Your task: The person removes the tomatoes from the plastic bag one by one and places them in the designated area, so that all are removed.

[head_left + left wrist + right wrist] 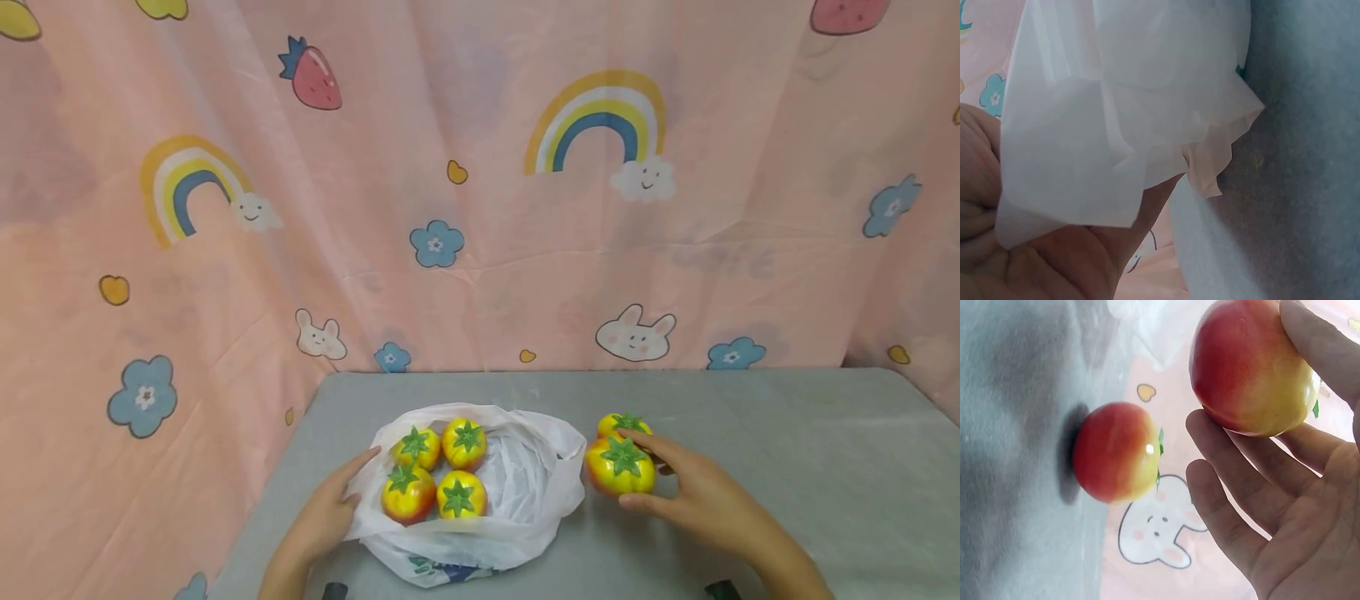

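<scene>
A white plastic bag lies with its mouth spread wide, and several red-yellow toy tomatoes with green star-shaped tops are inside. My left hand holds the bag's left rim; in the left wrist view the white plastic hides much of its fingers. To the right of the bag, my right hand grips one tomato between thumb and fingers, raised off the table in the right wrist view. Just behind it a second tomato sits on the table, apart from the fingers.
The grey table extends to the right of my right hand. A pink curtain printed with rainbows, rabbits and flowers hangs along the table's back and left sides. Green and blue print marks the bag's front.
</scene>
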Available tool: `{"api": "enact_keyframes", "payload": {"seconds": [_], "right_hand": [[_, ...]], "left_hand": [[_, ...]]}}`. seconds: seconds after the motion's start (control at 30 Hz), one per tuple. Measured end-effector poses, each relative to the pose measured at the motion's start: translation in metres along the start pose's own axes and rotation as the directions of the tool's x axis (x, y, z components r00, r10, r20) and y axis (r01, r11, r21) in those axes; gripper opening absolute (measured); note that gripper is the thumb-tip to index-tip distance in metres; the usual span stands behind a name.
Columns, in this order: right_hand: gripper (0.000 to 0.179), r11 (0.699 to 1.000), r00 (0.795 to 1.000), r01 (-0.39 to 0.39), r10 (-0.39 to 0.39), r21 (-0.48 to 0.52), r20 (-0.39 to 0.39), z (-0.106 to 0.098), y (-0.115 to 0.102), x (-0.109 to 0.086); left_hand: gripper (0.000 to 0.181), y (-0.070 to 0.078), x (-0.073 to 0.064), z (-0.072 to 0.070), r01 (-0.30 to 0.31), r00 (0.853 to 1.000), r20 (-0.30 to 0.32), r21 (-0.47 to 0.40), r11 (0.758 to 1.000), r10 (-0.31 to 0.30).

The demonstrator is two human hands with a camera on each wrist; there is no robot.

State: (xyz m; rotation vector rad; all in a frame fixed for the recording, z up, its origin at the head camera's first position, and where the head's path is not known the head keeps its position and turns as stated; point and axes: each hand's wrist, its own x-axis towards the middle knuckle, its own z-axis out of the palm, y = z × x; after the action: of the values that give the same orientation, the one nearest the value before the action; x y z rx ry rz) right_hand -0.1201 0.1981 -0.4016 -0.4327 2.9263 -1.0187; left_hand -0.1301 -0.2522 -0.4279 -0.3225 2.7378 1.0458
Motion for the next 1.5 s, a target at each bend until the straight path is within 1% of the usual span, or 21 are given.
{"api": "enact_keyframes", "payload": {"seconds": [0.33,0.53,0.73,0.87,1.07,1.23,1.5], "right_hand": [[0.081,0.999,0.998,0.029,-0.031,-0.035,-0.048,-0.004,0.010,-0.004],[0.084,0.999,1.000,-0.017,0.016,-0.043,-0.016,-0.004,0.015,-0.005],[0.083,0.998,0.998,-0.063,0.062,-0.025,-0.026,-0.010,0.023,-0.004],[0.084,0.995,0.995,-0.100,0.100,-0.022,-0.024,-0.013,0.032,-0.002],[0.086,0.993,0.992,-0.117,0.116,-0.034,-0.042,-0.019,0.045,0.000],[0.085,0.992,0.991,-0.125,0.123,-0.026,-0.055,-0.021,0.050,0.001],[0.083,0.994,0.990,-0.104,0.100,-0.038,-0.097,-0.020,0.056,0.002]], "left_hand": [[0.063,-0.001,0.001,0.000,-0.016,1.000,0.004,-0.011,1.000,0.016],[0.063,-0.001,0.000,-0.001,-0.020,1.000,-0.001,-0.007,1.000,0.020],[0.063,-0.004,0.001,0.000,-0.040,0.999,-0.009,-0.001,0.999,0.040],[0.063,-0.005,0.002,0.001,-0.046,0.999,-0.012,-0.004,0.999,0.046],[0.063,-0.003,0.002,0.001,-0.020,1.000,-0.009,-0.003,1.000,0.020],[0.063,0.000,0.000,0.001,-0.021,1.000,-0.018,0.005,1.000,0.021],[0.062,-0.002,0.000,0.001,-0.010,1.000,-0.015,0.001,1.000,0.010]]}}
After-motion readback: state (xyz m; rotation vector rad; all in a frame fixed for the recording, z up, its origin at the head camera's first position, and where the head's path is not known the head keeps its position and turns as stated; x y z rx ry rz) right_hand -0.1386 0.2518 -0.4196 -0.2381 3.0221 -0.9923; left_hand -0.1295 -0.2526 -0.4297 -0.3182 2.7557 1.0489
